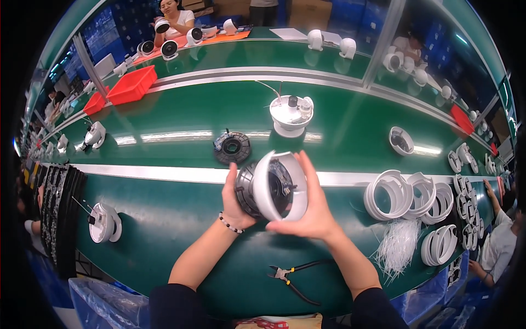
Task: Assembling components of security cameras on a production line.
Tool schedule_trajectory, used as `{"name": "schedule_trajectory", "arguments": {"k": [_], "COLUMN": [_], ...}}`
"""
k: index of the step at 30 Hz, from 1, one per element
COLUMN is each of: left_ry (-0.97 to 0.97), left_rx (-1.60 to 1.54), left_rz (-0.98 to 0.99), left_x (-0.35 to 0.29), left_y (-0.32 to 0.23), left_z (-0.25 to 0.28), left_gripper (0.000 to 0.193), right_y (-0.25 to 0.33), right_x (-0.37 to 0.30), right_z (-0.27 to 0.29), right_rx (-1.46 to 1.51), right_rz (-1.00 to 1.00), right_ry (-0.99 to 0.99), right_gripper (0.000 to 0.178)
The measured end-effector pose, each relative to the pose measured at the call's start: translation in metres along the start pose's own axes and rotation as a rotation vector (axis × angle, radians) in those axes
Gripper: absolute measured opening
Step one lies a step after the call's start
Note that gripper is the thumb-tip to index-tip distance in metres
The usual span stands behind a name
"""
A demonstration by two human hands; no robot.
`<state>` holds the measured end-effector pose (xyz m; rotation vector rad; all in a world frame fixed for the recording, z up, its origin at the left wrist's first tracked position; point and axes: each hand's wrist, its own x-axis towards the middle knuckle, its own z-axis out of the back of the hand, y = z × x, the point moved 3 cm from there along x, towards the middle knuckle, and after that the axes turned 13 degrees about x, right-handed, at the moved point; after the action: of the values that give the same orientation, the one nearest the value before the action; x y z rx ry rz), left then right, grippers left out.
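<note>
Between my hands, above the near green table, is a white round plastic housing [265,189] with a black ribbed disc [246,189] against its left side. My left hand [234,200] grips the black disc from the left. Curled round the housing's right rim is my right hand [313,204]. Part of a circuit board [282,178] shows inside the housing's opening. Just beyond lies another black disc [234,147] with a small board on it. Farther back, a white camera base [291,114] with wires stands upright. Side cutters [294,279] with black and yellow handles lie open in front of me.
White rings [388,194] are stacked at the right beside a bundle of white ties [398,245]. A white camera part [104,223] sits at the left, near black trays [57,214]. A white cup-shaped cover [401,141] rests far right. Red bins [132,85] and people are beyond.
</note>
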<state>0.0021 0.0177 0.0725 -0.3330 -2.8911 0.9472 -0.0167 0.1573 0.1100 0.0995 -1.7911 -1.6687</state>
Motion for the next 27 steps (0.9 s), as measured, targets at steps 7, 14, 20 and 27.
{"name": "schedule_trajectory", "arguments": {"k": [7, 14, 20, 27], "left_ry": [-0.117, -0.109, 0.084, 0.042], "left_rx": [0.035, 0.01, 0.003, 0.07], "left_rz": [0.063, 0.044, 0.022, 0.089], "left_x": [0.0, 0.002, 0.004, 0.004], "left_y": [0.009, 0.007, 0.013, 0.015], "left_z": [-0.006, -0.004, -0.008, -0.001], "left_gripper": [0.057, 0.055, 0.075, 0.074], "right_y": [0.008, 0.01, 0.012, 0.01], "right_x": [-0.002, -0.001, -0.001, -0.002], "right_z": [-0.004, -0.003, -0.011, -0.009], "right_rx": [-0.38, -0.307, -0.479, -0.571], "right_rz": [0.061, 0.004, 0.051, 0.033], "right_ry": [-0.019, 0.043, 0.044, 0.098], "right_gripper": [0.117, 0.118, 0.117, 0.117]}}
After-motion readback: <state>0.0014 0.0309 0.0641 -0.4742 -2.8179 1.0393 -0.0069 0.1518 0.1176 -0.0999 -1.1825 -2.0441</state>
